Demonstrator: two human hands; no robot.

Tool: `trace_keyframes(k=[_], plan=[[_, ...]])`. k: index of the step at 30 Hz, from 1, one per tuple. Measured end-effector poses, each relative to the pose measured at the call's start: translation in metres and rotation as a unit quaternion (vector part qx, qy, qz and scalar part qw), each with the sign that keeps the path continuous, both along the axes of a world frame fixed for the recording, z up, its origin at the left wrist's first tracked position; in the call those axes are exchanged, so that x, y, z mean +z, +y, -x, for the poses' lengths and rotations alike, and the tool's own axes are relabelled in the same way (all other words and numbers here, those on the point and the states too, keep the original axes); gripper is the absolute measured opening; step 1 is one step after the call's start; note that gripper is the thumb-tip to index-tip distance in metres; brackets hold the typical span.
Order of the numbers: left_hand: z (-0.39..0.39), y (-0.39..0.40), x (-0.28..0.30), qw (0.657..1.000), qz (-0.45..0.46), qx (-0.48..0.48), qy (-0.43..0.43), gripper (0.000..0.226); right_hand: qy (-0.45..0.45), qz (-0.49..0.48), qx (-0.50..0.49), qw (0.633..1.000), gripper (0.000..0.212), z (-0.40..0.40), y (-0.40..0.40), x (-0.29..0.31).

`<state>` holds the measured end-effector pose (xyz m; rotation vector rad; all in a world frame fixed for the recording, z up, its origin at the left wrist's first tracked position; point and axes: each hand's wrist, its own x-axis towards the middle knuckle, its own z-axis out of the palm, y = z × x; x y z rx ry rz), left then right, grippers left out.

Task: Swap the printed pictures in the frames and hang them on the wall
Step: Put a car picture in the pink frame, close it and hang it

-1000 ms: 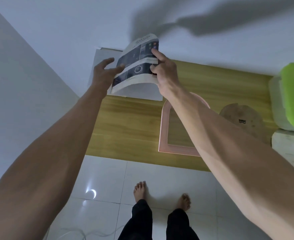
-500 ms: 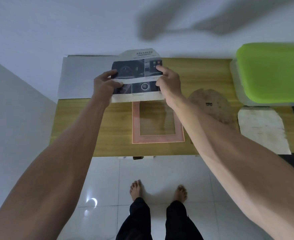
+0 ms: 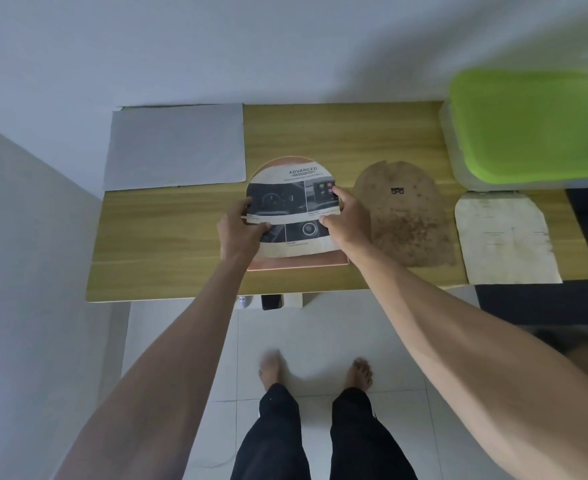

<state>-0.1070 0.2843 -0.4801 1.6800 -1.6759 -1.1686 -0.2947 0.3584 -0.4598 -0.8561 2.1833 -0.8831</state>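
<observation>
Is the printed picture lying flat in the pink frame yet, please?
No: printed picture bows upward over pink frame, pinched by left hand and right hand.

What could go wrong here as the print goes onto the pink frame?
1. The print bows upward between the left hand and right hand, so it may crease or spring out of place rather than lie flat.
2. The print covers most of the pink frame, so the frame's opening is hidden and the print could seat crooked.
3. The brown backing board lies right beside the right hand; a sideways move may knock it.
</observation>
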Motion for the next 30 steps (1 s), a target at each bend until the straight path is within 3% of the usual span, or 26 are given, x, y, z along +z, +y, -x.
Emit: trace_keyframes(k=[5,14,23,28,30], plan=[[0.0,0.006,0.003,0.991,0.07,-0.044,-0.106,0.065,0.084,-0.051,0.037,0.994,0.071,-0.003,0.003,-0.008],[0.0,0.004,0.003,0.987,0.073,-0.054,-0.133,0.066,0.205,-0.094,0.06,0.972,0.069,-0.01,0.006,-0.011],[0.001,0.01,0.009,0.983,0.092,-0.061,-0.15,0.063,0.159,-0.095,0.032,0.982,0.059,-0.004,0.005,-0.005],[0.06,0.022,0.032,0.983,0.112,-0.094,-0.113,0.053,0.142,-0.061,-0.038,0.987,0.053,0.034,0.012,0.011],[0.094,0.032,0.039,0.98,0.098,-0.126,-0.115,0.063,0.138,-0.06,-0.067,0.986,0.052,0.058,0.019,0.016]])
